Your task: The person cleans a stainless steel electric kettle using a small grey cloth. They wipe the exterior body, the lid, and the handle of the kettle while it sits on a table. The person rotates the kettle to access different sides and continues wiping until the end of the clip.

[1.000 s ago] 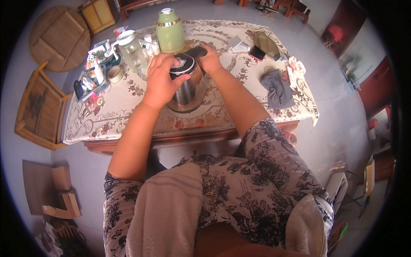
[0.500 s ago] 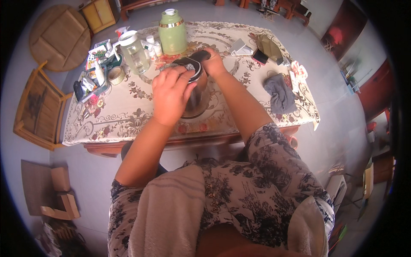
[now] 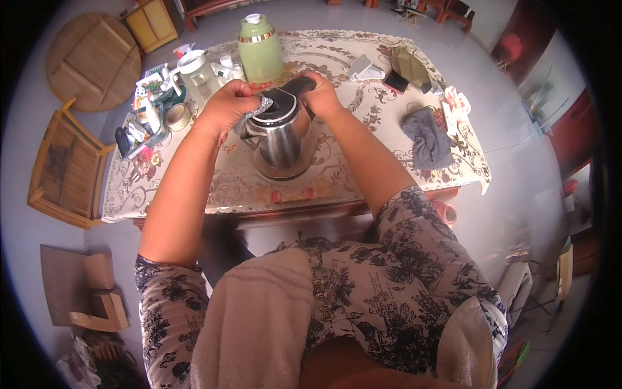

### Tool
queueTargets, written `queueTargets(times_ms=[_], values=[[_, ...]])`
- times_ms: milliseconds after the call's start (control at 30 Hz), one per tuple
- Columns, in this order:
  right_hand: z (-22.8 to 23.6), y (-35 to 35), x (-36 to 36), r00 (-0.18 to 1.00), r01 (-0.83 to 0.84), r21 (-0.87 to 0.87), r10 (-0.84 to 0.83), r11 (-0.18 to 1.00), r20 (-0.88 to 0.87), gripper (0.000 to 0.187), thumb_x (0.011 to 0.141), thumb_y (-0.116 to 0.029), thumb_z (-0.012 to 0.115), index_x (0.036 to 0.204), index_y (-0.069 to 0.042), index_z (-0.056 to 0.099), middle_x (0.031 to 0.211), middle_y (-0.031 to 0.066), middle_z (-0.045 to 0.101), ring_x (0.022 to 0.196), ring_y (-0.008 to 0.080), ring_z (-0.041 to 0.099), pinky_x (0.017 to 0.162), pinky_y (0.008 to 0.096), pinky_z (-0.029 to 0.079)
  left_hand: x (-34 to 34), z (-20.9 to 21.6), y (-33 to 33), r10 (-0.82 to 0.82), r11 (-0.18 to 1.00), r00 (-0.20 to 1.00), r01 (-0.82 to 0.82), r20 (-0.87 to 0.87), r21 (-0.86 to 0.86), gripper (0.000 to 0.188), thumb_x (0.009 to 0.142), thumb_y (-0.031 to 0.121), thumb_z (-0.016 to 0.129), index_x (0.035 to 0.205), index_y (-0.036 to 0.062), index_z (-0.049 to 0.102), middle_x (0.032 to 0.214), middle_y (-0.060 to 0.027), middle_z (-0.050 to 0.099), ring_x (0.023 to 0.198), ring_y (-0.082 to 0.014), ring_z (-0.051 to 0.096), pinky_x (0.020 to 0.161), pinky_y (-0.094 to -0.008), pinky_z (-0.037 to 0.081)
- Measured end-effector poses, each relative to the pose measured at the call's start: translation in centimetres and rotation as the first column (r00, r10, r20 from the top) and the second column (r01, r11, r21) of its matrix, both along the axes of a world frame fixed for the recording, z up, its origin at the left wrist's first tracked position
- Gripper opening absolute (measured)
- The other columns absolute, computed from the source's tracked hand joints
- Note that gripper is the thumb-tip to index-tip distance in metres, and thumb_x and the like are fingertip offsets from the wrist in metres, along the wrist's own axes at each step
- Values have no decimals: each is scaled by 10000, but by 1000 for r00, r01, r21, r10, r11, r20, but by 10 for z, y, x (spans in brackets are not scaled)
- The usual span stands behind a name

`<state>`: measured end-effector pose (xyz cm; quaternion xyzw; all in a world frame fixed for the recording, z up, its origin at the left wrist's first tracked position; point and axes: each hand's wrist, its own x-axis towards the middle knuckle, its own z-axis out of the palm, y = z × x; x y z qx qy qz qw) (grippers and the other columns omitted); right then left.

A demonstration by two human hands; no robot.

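A stainless steel electric kettle [image 3: 283, 144] with a black lid [image 3: 276, 104] stands upright on the patterned tablecloth in front of me. My right hand [image 3: 322, 96] is wrapped round its black handle [image 3: 299, 85] on the far right side. In my left hand [image 3: 228, 107] is a crumpled silvery-grey cleaning cloth [image 3: 256, 111], pinched between thumb and fingers. The cloth touches the lid's left edge, above the spout. Part of the cloth is hidden within my fingers.
Behind the kettle stand a pale green thermos [image 3: 260, 52] and a clear pitcher [image 3: 197, 76]. A tray of small items [image 3: 153, 129] and a tape roll [image 3: 177, 117] lie at the left. To the right are a dark grey cloth [image 3: 427, 139], a phone [image 3: 395, 82] and an olive box [image 3: 409, 67].
My left hand has moved left with the cloth, from over the lid to its left edge, uncovering the lid and kettle body. My right hand stays on the handle.
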<state>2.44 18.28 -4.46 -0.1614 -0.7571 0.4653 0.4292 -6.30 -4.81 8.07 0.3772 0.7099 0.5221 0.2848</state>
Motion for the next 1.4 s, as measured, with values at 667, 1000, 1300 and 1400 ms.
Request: queueTargets(times_ms=[667,1000,1300,1400], values=[[14,-13,8,999,-32,3,32,999,-22,245,715,-175,732,884,-19,648,822,164,671,791,274,660,729,348,503,18,9,10,3,981,691,-143,-723,-133,256,722,129,658,941,-3,636,855,-142,645,802,-274,629,718,-350,492],[4,-7,1,999,38,28,-37,999,-17,221,700,-153,737,858,-25,652,783,174,658,762,279,654,714,350,500,-48,-47,-3,370,925,913,-345,-172,156,213,894,94,470,1021,57,635,866,-46,613,793,-160,581,710,-296,480],[10,-11,6,997,-11,-56,15,998,71,258,734,8,696,983,-46,656,1016,73,637,959,177,606,869,277,469,9,-2,10,251,922,958,-281,142,265,343,865,116,522,1193,17,521,1086,-97,586,957,-156,554,791,-280,456],[-2,-3,1,1000,-1,45,0,999,27,245,740,-2,704,978,-45,659,1024,65,639,964,171,605,874,275,467,22,0,10,8,992,997,-18,78,127,373,838,88,551,1202,4,539,1094,-91,610,984,-154,571,848,-278,443]])
